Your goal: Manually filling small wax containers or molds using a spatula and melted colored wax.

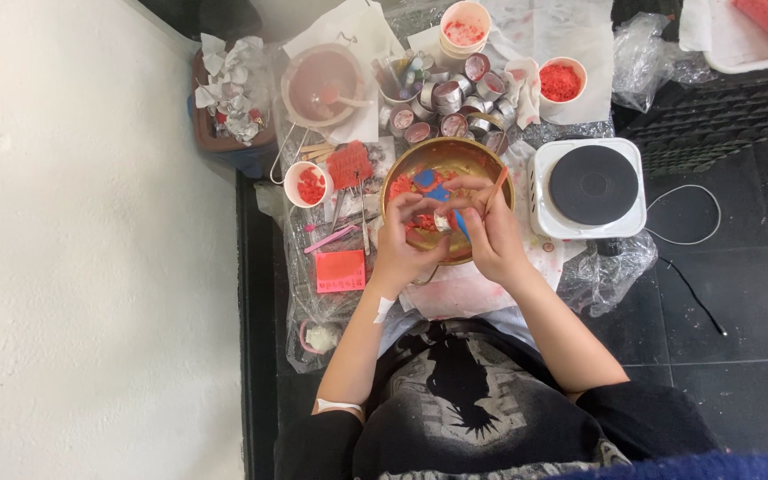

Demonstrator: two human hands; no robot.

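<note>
Small white piece (441, 221), pinched between both hands' grip

light: bright, even daylight | shadows: soft | wall: overexposed | focus: fairly sharp

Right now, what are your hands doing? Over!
Left hand pinching a small white piece over the gold bowl. Right hand holding a thin stick, also on the piece. Hot plate sits beside the bowl, apart.
</note>
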